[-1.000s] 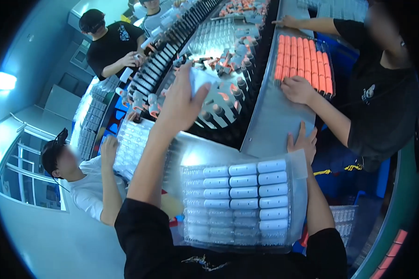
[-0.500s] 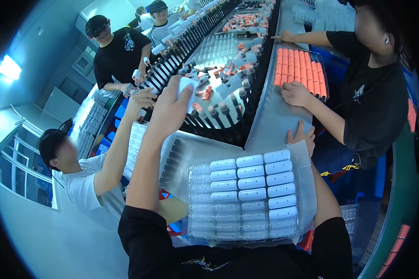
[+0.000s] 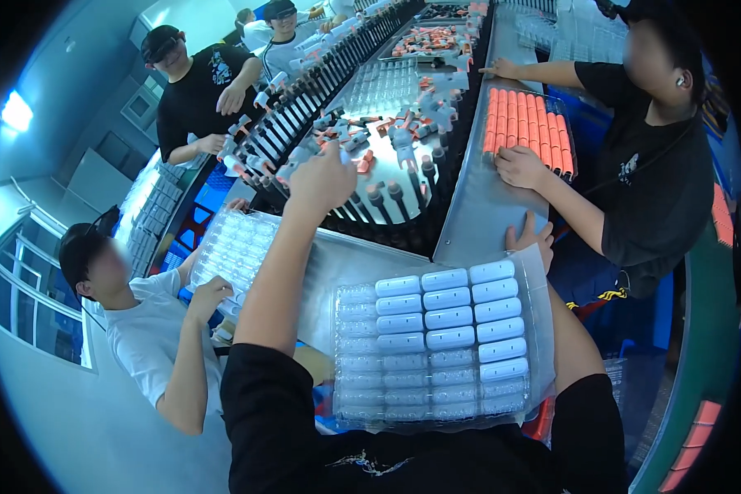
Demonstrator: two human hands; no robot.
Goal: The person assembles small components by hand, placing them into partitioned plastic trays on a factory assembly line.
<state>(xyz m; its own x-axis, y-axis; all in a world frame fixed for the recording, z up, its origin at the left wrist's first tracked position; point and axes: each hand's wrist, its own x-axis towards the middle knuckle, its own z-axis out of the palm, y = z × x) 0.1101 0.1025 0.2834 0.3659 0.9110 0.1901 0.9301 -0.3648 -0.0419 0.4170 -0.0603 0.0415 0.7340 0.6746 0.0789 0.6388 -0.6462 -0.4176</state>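
My left hand (image 3: pixel 324 179) reaches over the near end of the conveyor, its fingers closed. A little of a white case shows beside the fingers; the hand's back hides most of it. In front of my body, a clear blister tray (image 3: pixel 358 362) holds several white oblong cases (image 3: pixel 449 319) in its middle and right columns; its left column and lower pockets hold none. My right forearm passes behind the tray's right side. Beyond the tray's upper right corner, my right hand (image 3: pixel 528 234) has its fingers spread, close to the metal table edge. The tray hides part of that arm.
The looped conveyor carries black prongs (image 3: pixel 376 198) around a surface of orange and grey pieces (image 3: pixel 403 136). At right, a co-worker's hand (image 3: pixel 520 167) touches a tray of orange tubes (image 3: pixel 523 123). At left, another co-worker holds a clear tray (image 3: pixel 237 247) beside my left forearm.
My left hand has turned and moved slightly over the prongs, covering most of the white case. The left co-worker's raised arm has come down beside a clear tray. A farther co-worker has lifted a hand.
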